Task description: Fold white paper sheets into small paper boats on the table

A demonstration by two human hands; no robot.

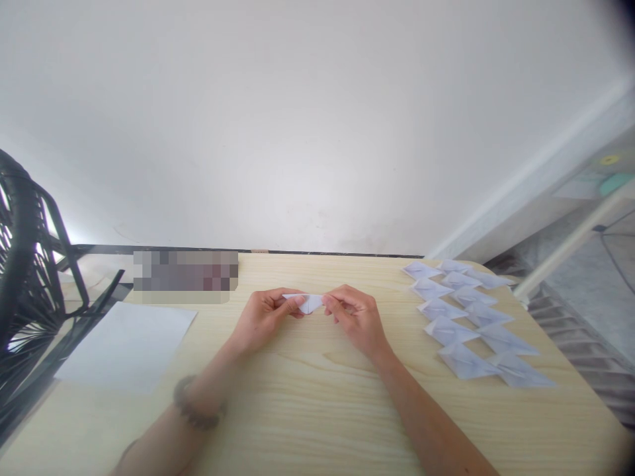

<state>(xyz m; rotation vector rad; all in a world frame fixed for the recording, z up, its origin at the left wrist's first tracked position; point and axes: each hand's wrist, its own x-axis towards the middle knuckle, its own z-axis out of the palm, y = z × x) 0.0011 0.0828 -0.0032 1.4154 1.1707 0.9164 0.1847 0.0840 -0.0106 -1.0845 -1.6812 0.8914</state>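
Folding small paper cleanly depends on both hands sharing the load, and that is how they stand here. At the bottom of the frame the two forearms run up from the lower edge, the left one wearing a beaded bracelet low and left of centre. Further up, just above the middle of the picture, the left hand and the right hand meet over the wooden table. Each is pinching one end of a small folded paper piece, which sits between the fingertips at frame centre, seemingly held just off the tabletop.

To do this fold well, I judge that the edges should be matched before any crease is pressed, with the thumbs sliding outward from the middle so the point stays sharp. Keeping the grip light will avoid crumpling the thin paper.

At mid-left lies a flat white sheet, well apart from the hands. At mid-right, finished folded pieces lie in two overlapping rows. At far left stands a black wire rack, and beyond the table's back edge rises a plain white wall.
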